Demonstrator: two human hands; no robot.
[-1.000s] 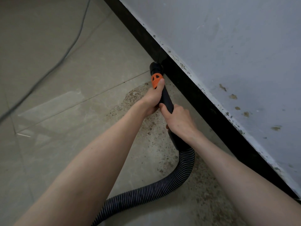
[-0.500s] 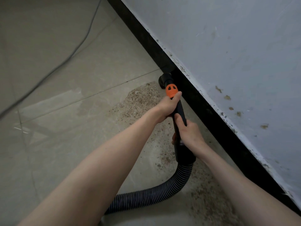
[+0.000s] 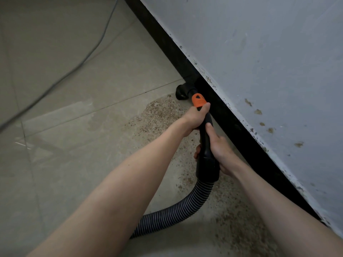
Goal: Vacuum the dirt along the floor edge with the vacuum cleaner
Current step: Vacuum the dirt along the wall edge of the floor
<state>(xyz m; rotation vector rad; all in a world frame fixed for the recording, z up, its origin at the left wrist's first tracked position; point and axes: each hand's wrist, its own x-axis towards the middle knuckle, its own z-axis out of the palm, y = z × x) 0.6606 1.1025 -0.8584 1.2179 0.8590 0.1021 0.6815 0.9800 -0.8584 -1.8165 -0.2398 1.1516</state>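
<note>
Both my hands grip the black vacuum wand [image 3: 207, 145]. My left hand [image 3: 196, 117] wraps it just below the orange collar [image 3: 198, 101]. My right hand [image 3: 220, 151] holds it lower, near the cuff where the ribbed hose [image 3: 185, 208] joins. The black nozzle [image 3: 182, 92] rests on the tile right beside the black skirting [image 3: 232, 123]. Brown gritty dirt [image 3: 159, 112] covers the floor from the nozzle back along the skirting towards me.
A grey-white wall [image 3: 259, 62] with brown stains rises on the right above the skirting. A grey cable [image 3: 78, 65] runs across the beige tiles at the upper left. The hose curves down under my left forearm.
The wand has tilted, so the nozzle now shows more to the left of the skirting. My hands keep the same grip and sit lower and further right in view.
</note>
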